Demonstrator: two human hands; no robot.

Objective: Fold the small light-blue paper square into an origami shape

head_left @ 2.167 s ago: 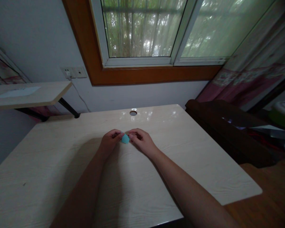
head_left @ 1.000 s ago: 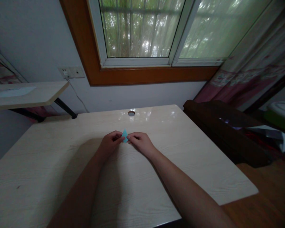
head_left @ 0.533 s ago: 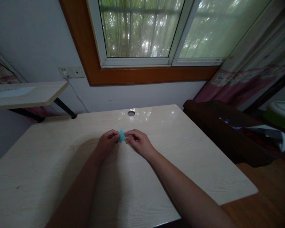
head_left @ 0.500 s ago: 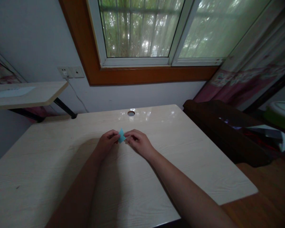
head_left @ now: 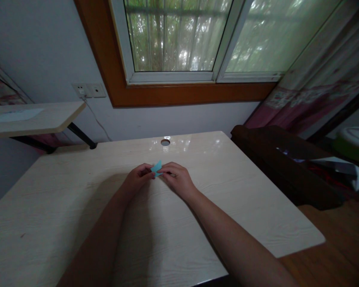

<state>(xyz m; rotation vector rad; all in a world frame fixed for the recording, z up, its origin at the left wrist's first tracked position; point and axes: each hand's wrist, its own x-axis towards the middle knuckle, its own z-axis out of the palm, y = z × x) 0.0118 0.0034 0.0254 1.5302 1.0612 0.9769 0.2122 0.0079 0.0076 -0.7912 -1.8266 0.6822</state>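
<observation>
A small piece of light blue folded paper point(head_left: 156, 167) is held between my two hands, just above the desk. My left hand point(head_left: 139, 175) pinches its left side between thumb and fingers. From the right, my right hand point(head_left: 177, 175) closes its fingertips on the paper's lower right part. One pointed corner sticks up between the hands. The fingers hide some of the paper, so its full folded shape cannot be made out.
Under my hands lies a pale wood-grain desk point(head_left: 227, 215) with a round cable hole point(head_left: 165, 142) near its back edge. A raised shelf point(head_left: 62, 119) bearing a white sheet point(head_left: 18, 114) stands at the left. Dark wooden furniture point(head_left: 257, 159) is beside the desk's right side.
The blue paper has shifted slightly right and turned, its upper point now leaning right. My right fingertips have moved onto it. The left fingers have moved slightly right.
</observation>
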